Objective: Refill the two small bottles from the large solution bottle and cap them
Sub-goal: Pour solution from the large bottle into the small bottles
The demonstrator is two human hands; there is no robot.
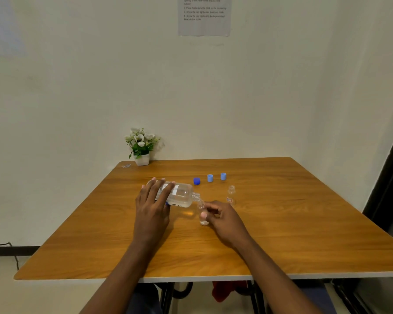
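Over the table, left hand tips large bottle (uncapped); right hand grips small bottle.

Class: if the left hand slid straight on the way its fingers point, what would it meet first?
Past the large bottle that the left hand holds, probably the dark blue cap; depth is unclear.

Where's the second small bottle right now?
Head view: the second small bottle stands uncapped on the table, right of centre, just beyond the right hand.
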